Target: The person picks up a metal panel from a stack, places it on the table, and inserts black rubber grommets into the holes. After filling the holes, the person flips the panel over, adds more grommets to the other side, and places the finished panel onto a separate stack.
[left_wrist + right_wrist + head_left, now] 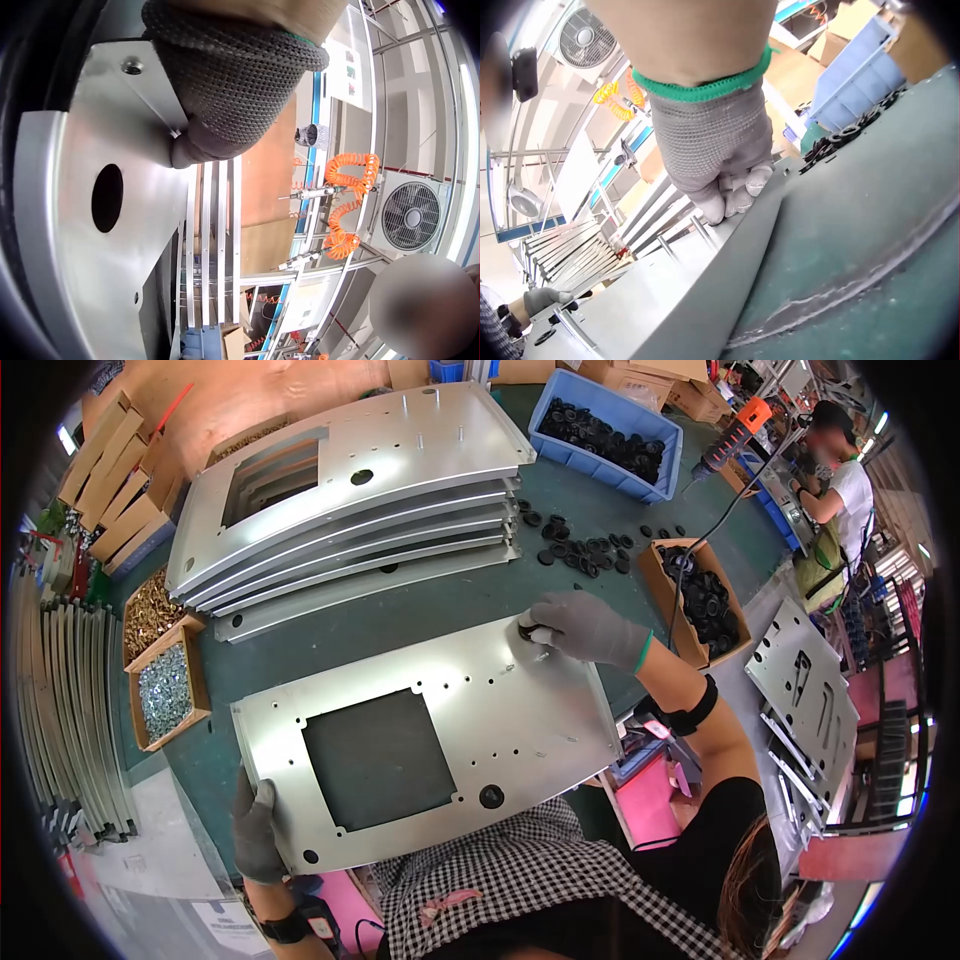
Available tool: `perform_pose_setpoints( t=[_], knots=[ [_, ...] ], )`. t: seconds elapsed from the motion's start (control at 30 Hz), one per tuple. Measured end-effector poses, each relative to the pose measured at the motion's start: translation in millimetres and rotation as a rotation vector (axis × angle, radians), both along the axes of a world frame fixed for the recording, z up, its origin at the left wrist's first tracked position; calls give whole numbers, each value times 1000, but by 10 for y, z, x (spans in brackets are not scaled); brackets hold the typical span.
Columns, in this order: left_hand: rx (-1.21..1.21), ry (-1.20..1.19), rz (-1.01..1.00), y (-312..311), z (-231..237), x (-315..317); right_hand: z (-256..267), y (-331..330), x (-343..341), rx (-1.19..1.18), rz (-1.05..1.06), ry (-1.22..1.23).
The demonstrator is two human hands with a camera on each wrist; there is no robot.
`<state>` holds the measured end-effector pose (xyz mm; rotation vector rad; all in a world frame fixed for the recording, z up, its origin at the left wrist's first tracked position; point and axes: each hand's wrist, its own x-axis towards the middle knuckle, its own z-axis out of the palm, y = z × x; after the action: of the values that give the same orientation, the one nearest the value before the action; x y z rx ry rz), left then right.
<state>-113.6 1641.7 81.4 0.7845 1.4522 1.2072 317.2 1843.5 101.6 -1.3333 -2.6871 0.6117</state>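
Note:
A flat silver sheet-metal panel (520, 720) with a large square cutout, small holes and short studs lies tilted across the near edge of the table. My gloved left hand (258, 830) grips its left edge, thumb on top, the other fingers hidden beneath. In the left wrist view that thumb lies along the metal near a round hole. At the panel's far right corner my gloved right hand (585, 628) has curled fingers pinching a small black rubber grommet (526, 632), mostly covered by the fingertips. A black ring (491, 797) sits in a hole near the front edge.
Similar panels (400, 440) are stacked behind. Loose black grommets (590, 550) lie right of them, near a blue bin (660, 485) and a cardboard box (735, 630) of more. Boxes of brass fasteners (152, 610) and silver ones (165, 695) stand left. An orange-handled screwdriver (735, 435) hangs at right.

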Motion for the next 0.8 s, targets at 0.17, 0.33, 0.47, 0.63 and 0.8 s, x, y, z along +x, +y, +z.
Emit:
perform_pose_setpoints(
  t=[0.17,0.33,0.47,0.63,0.8],
  knots=[
    [-11,-39,6,2,10,10,-1,17,8,-1,17,-16],
    [-6,-34,-23,30,108,75,-4,-31,-79,38,61,-186],
    [-12,27,0,24,75,70,84,58,-142,-93,49,-251],
    [46,87,-5,-39,-24,10,238,299,-180,-137,4,-423],
    [90,83,9,-49,-40,26,-84,274,195,196,103,-119]
  ],
)
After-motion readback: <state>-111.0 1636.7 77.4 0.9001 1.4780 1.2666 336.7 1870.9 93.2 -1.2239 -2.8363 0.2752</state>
